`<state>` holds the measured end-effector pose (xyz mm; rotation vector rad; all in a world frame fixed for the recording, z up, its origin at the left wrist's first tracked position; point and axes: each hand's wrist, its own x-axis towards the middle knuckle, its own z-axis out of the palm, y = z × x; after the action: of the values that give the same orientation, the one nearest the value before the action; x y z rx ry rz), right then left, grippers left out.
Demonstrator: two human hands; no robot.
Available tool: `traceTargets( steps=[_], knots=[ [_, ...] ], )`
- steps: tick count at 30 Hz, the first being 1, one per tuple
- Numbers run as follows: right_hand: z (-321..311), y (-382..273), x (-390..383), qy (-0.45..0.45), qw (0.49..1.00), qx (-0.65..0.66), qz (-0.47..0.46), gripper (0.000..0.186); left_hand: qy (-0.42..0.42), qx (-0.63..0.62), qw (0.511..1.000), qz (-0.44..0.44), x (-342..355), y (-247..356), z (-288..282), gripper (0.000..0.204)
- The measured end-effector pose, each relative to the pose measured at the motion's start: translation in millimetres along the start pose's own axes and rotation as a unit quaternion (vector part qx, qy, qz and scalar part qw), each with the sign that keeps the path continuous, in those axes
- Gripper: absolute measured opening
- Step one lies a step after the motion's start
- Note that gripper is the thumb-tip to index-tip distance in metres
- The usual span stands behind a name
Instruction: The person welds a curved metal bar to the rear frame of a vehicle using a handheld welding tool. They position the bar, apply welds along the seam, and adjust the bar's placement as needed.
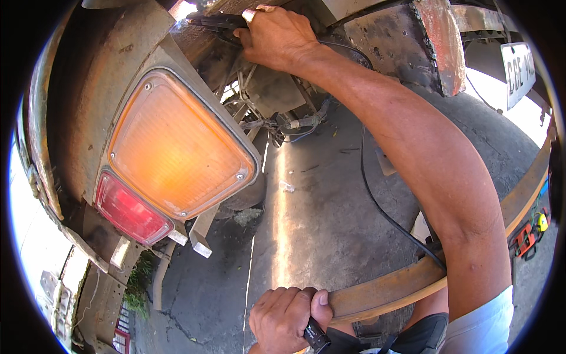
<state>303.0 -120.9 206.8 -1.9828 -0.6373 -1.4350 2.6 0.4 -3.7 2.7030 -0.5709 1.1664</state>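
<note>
Both hands (277, 36) (283, 315) on rusty bar (407, 283)

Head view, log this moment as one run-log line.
right hand: gripping black tool behind tail lamp | left hand: gripping rusty metal bar end | black cable hanging

Grey concrete floor (318, 218), cracked and stained, bearing a small white scrap (286, 187), a flat brown piece (385, 162), weeds (140, 282) at its edge and a black cable (383, 209) trailing across it.
</note>
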Motion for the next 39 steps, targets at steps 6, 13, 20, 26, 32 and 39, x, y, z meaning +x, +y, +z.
traceTargets(
  steps=[6,13,20,26,32,39],
  knots=[
    [-2.1,0.6,6.1,-0.073,0.997,0.02,0.016,0.038,0.013,-0.003,1.0,0.009,-0.9,-4.0,2.7,0.02],
    [2.7,-0.3,6.5,0.004,0.999,0.044,-0.008,0.036,0.006,-0.004,1.0,-0.004,-0.8,-1.4,1.0,0.019],
    [1.6,2.7,9.1,-0.026,0.999,0.021,0.001,0.04,0.006,-0.001,1.0,-0.002,-0.2,-0.4,0.7,0.018],
    [1.5,2.7,12.3,-0.017,0.999,0.028,0.001,0.04,0.004,0.006,1.0,-0.002,0.5,-0.8,0.4,0.017],
    [3.4,3.9,14.0,-0.033,0.999,0.025,0.007,0.035,0.003,0.008,1.0,-0.007,-0.2,-0.2,0.3,0.017],
    [8.6,4.6,17.1,-0.031,0.999,-0.004,0.0,0.032,-0.001,0.002,1.0,-0.01,1.3,0.2,-0.2,0.018]
  ],
)
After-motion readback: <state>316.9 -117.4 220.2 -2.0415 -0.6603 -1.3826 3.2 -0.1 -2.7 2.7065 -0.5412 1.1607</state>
